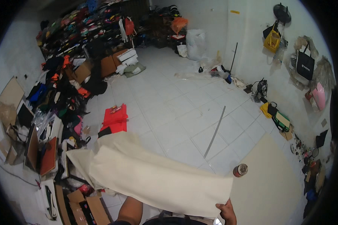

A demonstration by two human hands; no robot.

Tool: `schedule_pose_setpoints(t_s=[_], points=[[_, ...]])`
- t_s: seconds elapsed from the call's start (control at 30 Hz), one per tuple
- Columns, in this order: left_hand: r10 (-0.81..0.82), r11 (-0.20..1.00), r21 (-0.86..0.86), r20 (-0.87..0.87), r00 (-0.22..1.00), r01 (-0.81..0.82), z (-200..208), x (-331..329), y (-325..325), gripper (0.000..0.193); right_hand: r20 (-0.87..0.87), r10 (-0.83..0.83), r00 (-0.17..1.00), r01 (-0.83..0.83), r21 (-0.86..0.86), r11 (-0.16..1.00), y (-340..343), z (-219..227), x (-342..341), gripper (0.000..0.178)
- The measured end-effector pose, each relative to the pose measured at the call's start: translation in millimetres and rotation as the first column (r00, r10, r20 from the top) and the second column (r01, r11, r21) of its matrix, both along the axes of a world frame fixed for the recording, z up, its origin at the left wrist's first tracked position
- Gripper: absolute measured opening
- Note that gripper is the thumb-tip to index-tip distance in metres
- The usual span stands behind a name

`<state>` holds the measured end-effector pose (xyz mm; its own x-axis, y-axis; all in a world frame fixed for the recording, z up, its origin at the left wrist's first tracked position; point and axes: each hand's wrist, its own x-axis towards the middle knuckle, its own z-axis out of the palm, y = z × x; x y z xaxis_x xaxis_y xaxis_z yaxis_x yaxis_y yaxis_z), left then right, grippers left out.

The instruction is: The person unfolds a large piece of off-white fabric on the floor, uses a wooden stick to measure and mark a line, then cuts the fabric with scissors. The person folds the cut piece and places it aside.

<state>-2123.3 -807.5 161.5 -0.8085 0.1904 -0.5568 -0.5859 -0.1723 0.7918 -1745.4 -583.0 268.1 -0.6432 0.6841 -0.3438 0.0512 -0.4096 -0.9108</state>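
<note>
A large cream-coloured sheet of cloth-like material [165, 178] stretches in front of me from the left to the right. My right hand [226, 210] pinches its near right corner, thumb on top. My left forearm [130, 210] goes under the sheet, which hides the left hand and its fingers. Toward the left the sheet bunches into folds and drapes down by the clutter. Another cream sheet [268, 180] lies flat on the floor at the right. On its left edge stands a small round can [240, 170] with a dark, stained top.
A long grey metal strip [215, 132] lies on the tiled floor ahead. Red fabric [115, 119] lies beyond the held sheet. Piled clothes and boxes [69, 75] crowd the left side. An open cardboard box [88, 208] stands near left. Bags [305, 63] hang on the right wall.
</note>
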Motion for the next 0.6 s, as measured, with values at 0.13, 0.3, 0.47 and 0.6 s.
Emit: schedule_pose_setpoints(t_s=[0.13, 0.3, 0.47, 0.6], points=[[0.007, 0.997, -0.075, -0.234, 0.972, -0.025, 27.2, -50.0, 93.2, 0.046, 0.664, 0.345, 0.663, -0.314, -0.172, 0.934, 73.6, -53.7, -33.2, 0.1], [-0.06, 0.983, -0.176, -0.549, 0.833, -0.045, 51.0, -91.9, 265.6, 0.041, 0.095, 0.27, 0.958, -0.286, 0.336, 0.898, 149.8, -44.6, -171.1, 0.131], [-0.17, 0.962, -0.269, -0.727, 0.665, -0.048, 94.1, -109.6, 454.5, 0.037, 0.318, 0.214, 0.924, -0.371, 0.602, 0.707, 262.8, -43.3, -338.7, 0.095], [-0.381, 0.909, -0.407, -0.723, 0.576, 0.09, 126.3, -144.2, 534.4, 0.043, 0.085, -0.101, 0.991, 0.045, 0.502, 0.864, 399.0, -57.6, -347.8, 0.049]])
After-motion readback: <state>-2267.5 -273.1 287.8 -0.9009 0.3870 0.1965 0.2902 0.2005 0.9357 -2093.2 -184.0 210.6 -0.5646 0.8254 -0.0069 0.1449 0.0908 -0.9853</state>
